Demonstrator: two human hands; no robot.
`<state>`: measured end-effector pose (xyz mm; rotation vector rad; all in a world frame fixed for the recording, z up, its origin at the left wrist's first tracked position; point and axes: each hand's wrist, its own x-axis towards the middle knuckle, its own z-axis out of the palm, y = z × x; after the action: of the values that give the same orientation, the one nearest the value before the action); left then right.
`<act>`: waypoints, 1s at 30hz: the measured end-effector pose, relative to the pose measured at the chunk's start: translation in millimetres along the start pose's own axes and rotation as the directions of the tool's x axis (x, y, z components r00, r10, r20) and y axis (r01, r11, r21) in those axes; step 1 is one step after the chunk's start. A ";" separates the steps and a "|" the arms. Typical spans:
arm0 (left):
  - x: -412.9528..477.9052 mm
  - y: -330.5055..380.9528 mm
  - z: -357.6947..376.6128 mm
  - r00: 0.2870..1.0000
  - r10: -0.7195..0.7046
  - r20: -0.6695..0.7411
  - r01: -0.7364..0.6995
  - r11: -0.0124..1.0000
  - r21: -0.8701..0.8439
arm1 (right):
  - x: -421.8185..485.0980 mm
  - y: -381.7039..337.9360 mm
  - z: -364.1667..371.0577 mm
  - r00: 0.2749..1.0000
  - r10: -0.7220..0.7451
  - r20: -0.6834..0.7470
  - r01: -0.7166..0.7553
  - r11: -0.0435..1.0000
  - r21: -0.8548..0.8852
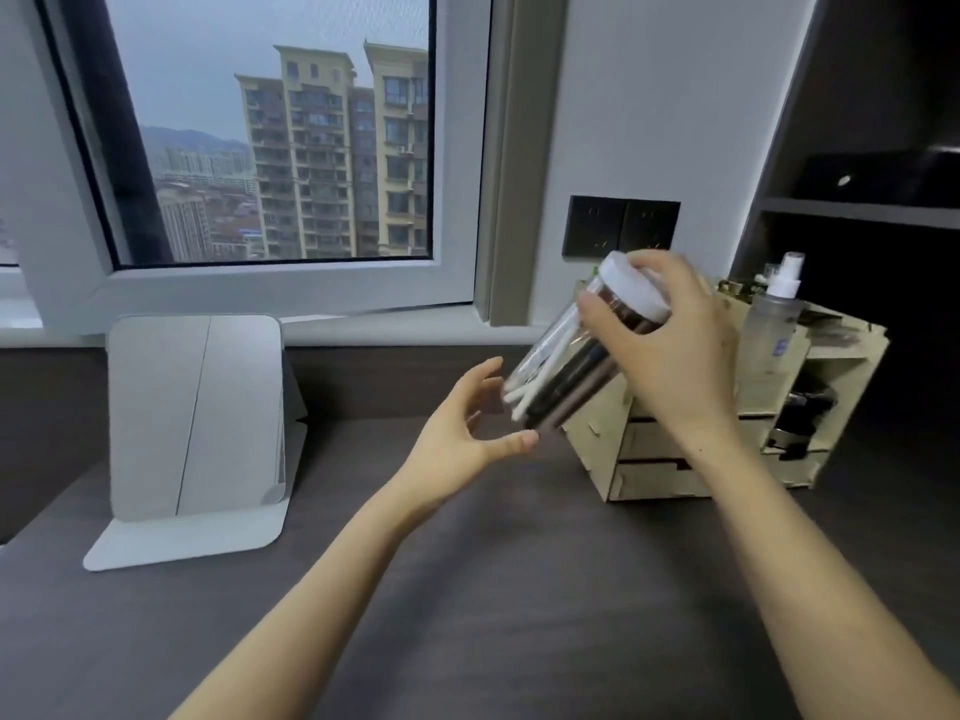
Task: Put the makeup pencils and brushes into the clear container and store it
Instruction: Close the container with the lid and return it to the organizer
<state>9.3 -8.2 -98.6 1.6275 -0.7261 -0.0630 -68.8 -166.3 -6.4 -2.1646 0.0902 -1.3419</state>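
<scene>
I'm looking into a bedroom or dressing corner of a high-rise flat. Beyond my left hand (460, 433), a white-framed window (270, 148) shows apartment towers. Left of that hand, a grey folding vanity mirror (195, 418) stands on the dark counter (467, 589). Behind my right hand (670, 345) sits a pale wooden cosmetics organiser (691, 459) holding a frosted spray bottle (774, 319).

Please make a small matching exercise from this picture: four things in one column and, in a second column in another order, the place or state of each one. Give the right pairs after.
Things:
1. clear container
2. spray bottle
3. grey folding stand
4. left hand

Places or states:
A. upright on the wooden organiser
B. open, below the lower end of the container
C. tilted in the air, held by the right hand
D. on the dark desk under the window

Pairs: 1-C, 2-A, 3-D, 4-B
</scene>
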 end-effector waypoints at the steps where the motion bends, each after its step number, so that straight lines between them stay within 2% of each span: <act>1: 9.1 3.1 7.0 1.000 0.027 -0.009 -0.027 1.000 0.014 | 13.0 7.0 -10.1 0.998 0.004 -0.066 -0.006 1.000 -0.024; 5: 51.6 7.1 51.6 0.999 0.016 0.041 -0.018 0.998 0.056 | 52.5 40.6 -31.3 0.983 0.025 -0.180 -0.053 0.987 -0.151; 8: 80.2 11.1 89.9 0.996 0.002 0.085 -0.009 0.997 0.078 | 68.1 67.0 -36.2 0.984 0.014 -0.180 -0.057 0.970 -0.236; 11: 98.6 21.6 116.7 0.997 0.050 0.067 -0.060 0.987 0.152 | 75.6 88.9 -37.4 0.988 0.012 -0.156 -0.056 0.958 -0.280; 14: 109.9 21.8 132.4 0.998 0.059 -0.005 -0.056 0.963 0.263 | 79.2 106.1 -35.0 0.995 0.014 -0.100 -0.046 0.945 -0.323; 18: 118.3 7.2 141.3 0.989 0.076 -0.124 -0.036 0.953 0.301 | 93.4 111.8 -34.4 0.999 0.046 -0.019 -0.050 0.934 -0.354; 25: 122.8 2.3 137.2 0.992 0.079 -0.096 -0.053 0.967 0.247 | 116.9 112.7 -26.0 0.979 0.042 0.197 0.034 0.930 -0.367; 27: 123.4 1.8 136.2 0.994 0.070 -0.082 -0.049 0.971 0.234 | 119.3 120.5 -28.8 0.983 0.048 0.177 0.019 0.933 -0.359; 30: 124.2 2.1 136.0 0.993 0.087 -0.076 -0.066 0.968 0.243 | 120.8 136.4 -35.9 0.995 0.084 0.050 -0.062 0.940 -0.336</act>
<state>48.1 -187.4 -80.5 1.8181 -0.7515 0.1564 -6.9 -337.1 32.2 -2.4548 0.3968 -1.2880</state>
